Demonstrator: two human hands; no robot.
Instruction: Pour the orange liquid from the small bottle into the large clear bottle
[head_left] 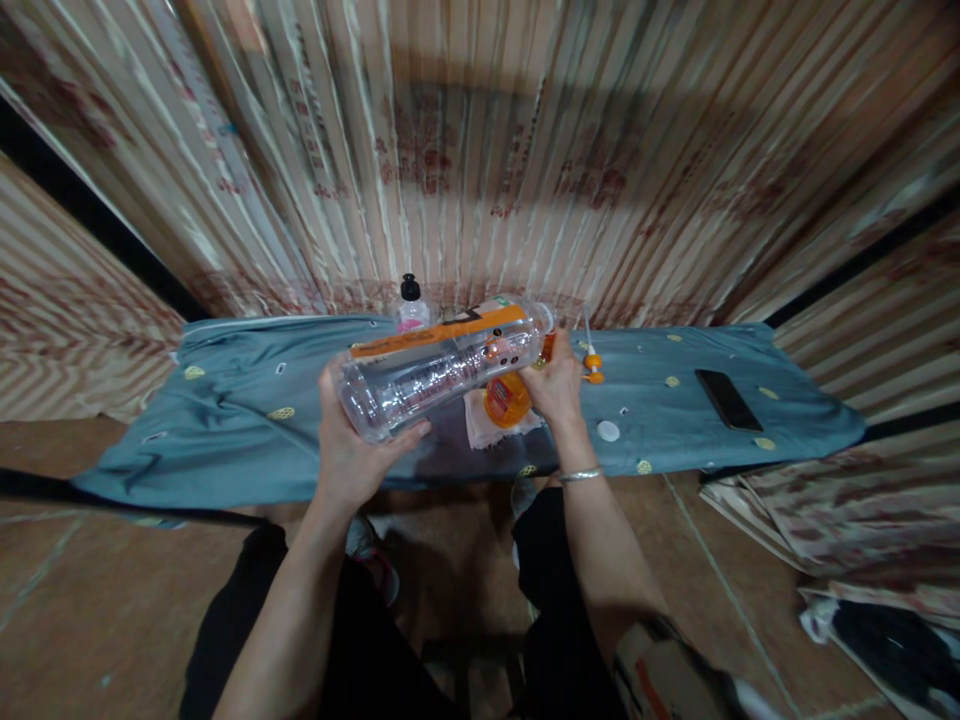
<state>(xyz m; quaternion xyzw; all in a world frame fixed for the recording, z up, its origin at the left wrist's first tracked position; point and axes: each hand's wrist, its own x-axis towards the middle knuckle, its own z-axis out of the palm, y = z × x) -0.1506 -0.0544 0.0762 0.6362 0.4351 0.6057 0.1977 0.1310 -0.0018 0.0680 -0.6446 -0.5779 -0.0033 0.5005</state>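
My left hand [356,450] is wrapped round the base of a large clear plastic bottle [442,365] with an orange label. The bottle lies nearly level above the table, its uncapped neck pointing right. Under its neck end is a transparent orange soap bottle [508,402] with a red label, its base over a white cloth [484,428]. My right hand [556,380] is closed round the orange bottle's upper part, close to the clear bottle's mouth. The fingers and the clear bottle partly hide the orange bottle's top, so I cannot tell whether the two mouths touch.
An orange pump head [593,366] with a pale tube and a white round cap [608,431] lie right of my right hand. A black phone [727,400] rests farther right on the blue tablecloth [247,430]. Behind stands a clear bottle with a black top [410,290], before a patterned curtain [480,180].
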